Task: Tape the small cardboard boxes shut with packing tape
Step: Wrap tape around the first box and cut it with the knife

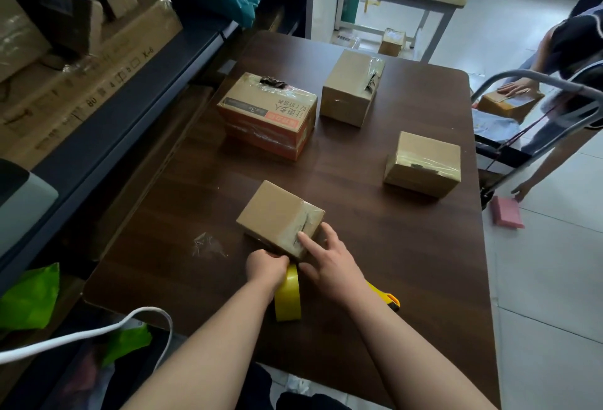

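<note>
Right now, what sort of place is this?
Probably a small packing or shipping room: taped cardboard boxes on the table, a yellow tape roll in the left hand, and shelves stacked with cartons.

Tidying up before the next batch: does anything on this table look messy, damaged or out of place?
A crumpled scrap of clear tape lies on the table, left of the box being taped. The printed box at the back has a dark torn patch on top.
</note>
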`<state>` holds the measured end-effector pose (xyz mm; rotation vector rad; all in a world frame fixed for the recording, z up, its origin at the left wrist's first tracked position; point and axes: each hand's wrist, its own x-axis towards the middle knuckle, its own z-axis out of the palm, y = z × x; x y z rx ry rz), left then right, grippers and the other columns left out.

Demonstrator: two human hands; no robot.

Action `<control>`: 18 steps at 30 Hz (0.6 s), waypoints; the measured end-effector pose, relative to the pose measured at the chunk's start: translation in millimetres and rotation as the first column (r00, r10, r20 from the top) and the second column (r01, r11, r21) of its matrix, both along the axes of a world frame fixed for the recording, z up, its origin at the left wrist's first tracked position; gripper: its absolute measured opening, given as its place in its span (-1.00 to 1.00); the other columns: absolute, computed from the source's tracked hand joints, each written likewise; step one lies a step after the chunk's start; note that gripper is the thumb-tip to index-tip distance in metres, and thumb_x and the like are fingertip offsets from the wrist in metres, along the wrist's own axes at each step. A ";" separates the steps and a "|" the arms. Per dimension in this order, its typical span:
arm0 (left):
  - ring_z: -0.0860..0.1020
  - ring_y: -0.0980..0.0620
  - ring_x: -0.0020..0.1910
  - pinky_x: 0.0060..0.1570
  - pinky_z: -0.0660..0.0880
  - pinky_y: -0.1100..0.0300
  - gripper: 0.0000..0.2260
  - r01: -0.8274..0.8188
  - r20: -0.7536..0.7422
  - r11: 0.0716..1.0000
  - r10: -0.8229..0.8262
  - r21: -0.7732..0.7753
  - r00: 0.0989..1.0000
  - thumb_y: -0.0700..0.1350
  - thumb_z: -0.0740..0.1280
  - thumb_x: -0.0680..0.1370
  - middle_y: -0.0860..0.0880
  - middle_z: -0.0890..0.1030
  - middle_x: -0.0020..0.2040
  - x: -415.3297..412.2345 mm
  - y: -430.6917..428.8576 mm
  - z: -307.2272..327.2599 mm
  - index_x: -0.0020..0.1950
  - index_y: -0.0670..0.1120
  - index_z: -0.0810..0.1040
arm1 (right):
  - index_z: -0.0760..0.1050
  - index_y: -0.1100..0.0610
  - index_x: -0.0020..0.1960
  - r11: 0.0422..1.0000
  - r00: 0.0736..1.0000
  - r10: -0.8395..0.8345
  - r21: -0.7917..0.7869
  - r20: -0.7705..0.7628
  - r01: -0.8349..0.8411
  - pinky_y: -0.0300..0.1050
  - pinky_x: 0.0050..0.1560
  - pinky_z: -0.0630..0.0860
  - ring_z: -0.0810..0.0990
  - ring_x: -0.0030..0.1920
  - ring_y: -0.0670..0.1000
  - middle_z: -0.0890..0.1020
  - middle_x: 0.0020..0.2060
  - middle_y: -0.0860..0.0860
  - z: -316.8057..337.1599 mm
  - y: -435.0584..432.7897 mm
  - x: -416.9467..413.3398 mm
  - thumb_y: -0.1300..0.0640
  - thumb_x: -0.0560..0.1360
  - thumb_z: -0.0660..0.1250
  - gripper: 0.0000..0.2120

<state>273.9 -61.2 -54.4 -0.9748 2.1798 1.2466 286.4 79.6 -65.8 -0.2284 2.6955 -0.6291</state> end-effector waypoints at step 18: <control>0.57 -0.01 -0.10 -0.18 0.38 0.20 -0.88 0.072 -0.148 0.985 -0.095 -0.154 0.984 -0.04 0.42 0.50 0.00 0.60 -0.17 15.6 -52.0 4.1 -0.14 -0.08 0.59 | 0.26 -0.13 0.51 0.994 0.993 -0.110 -0.005 0.054 0.110 -0.07 0.36 0.35 0.33 0.45 0.09 0.06 0.57 0.04 13.1 -14.5 -16.2 -0.15 0.49 0.33 -0.38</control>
